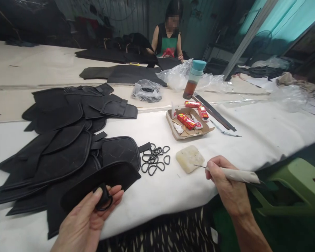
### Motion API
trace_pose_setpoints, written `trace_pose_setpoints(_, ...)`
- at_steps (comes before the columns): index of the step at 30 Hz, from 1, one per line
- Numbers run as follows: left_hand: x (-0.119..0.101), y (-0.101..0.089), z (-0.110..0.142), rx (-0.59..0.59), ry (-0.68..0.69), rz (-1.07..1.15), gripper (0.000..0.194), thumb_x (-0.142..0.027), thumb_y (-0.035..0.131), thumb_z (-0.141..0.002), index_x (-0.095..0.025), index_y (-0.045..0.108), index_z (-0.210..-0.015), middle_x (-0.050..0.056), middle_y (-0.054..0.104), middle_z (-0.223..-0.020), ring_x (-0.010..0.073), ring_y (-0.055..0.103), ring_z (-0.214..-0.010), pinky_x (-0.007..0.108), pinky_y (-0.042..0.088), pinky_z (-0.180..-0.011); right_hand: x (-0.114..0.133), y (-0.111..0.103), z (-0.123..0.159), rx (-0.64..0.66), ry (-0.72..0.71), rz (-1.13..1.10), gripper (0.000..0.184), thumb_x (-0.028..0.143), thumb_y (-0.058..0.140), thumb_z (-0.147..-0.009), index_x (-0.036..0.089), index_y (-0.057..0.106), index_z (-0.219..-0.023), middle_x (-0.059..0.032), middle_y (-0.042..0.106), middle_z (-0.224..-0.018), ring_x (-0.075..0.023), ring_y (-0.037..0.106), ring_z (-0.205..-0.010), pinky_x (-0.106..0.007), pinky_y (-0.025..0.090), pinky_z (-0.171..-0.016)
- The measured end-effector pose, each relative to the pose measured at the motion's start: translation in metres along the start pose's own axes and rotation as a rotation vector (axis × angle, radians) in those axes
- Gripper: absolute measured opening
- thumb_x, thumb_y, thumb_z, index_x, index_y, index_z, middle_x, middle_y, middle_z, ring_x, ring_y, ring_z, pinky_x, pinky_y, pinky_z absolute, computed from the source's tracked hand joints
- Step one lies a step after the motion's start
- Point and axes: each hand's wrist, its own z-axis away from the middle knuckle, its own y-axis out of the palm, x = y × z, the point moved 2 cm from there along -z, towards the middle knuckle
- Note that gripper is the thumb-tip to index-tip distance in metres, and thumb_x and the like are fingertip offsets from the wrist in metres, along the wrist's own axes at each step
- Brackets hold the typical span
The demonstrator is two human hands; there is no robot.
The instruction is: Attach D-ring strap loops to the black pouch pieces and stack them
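Note:
My left hand [86,220] holds a black padded fabric piece [102,180] at the table's near edge, the thumb pressing a strap with a black D-ring [104,201] against it. My right hand [224,182] is closed round a white-handled tool [237,175], whose thin metal tip points left toward a pale yellowish block [189,158]. A small heap of black D-rings [154,159] lies between the fabric and the block. A stack of black fabric pieces [65,140] spreads across the left of the white table [252,129].
A cardboard tray [189,124] holds red glue tubes. Behind it stand a teal-capped bottle [194,78], clear plastic bags [147,90] and a dark ruler [215,112]. Another person [168,38] sits at the far end. A green stool [296,185] is at my right.

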Motion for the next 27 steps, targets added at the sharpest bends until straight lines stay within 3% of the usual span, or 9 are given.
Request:
trace_pose_setpoints(10, 0.002, -0.013, -0.011, 0.041, -0.05, -0.027, 0.018, -0.012, 0.058, -0.077, -0.012, 0.072, -0.066, 0.01, 0.074, -0.073, 0.0219, 0.071, -0.073, 0.03, 0.06, -0.072, -0.002, 0.012, -0.013, 0.048, -0.028, 0.017, 0.032, 0.04, 0.044, -0.086, 0.023, 0.042, -0.059, 0.0035, 0.045, -0.055, -0.0143, 0.042, -0.055, -0.028, 0.033, -0.055)
trace_pose_setpoints(17, 0.002, -0.01, -0.006, 0.07, -0.053, -0.046, 0.02, -0.013, 0.056, -0.079, -0.012, 0.072, -0.068, 0.01, 0.075, -0.078, 0.0211, 0.071, -0.075, 0.028, 0.059, -0.074, -0.006, 0.019, -0.016, 0.081, -0.023, 0.033, 0.032, 0.041, 0.044, -0.087, 0.023, 0.042, -0.06, 0.0039, 0.045, -0.056, -0.0142, 0.043, -0.057, -0.027, 0.033, -0.056)
trace_pose_setpoints(23, 0.004, -0.012, 0.0, 0.133, 0.014, -0.005, 0.012, -0.017, 0.062, -0.077, -0.012, 0.073, -0.075, 0.011, 0.075, -0.082, 0.0209, 0.07, -0.081, 0.029, 0.057, -0.081, -0.002, 0.007, -0.008, 0.035, 0.013, 0.053, 0.035, 0.045, 0.046, -0.087, 0.022, 0.046, -0.061, 0.0031, 0.048, -0.056, -0.0139, 0.04, -0.054, -0.029, 0.032, -0.055)
trace_pose_setpoints(27, 0.004, -0.013, 0.006, 0.189, 0.023, 0.059, 0.008, -0.017, 0.07, -0.071, -0.01, 0.072, -0.069, 0.012, 0.074, -0.078, 0.0207, 0.069, -0.077, 0.03, 0.055, -0.08, -0.008, -0.003, 0.006, -0.003, 0.055, -0.049, 0.03, 0.047, 0.055, -0.083, 0.022, 0.055, -0.067, -0.0004, 0.058, -0.066, -0.017, 0.051, -0.063, -0.028, 0.036, -0.053)
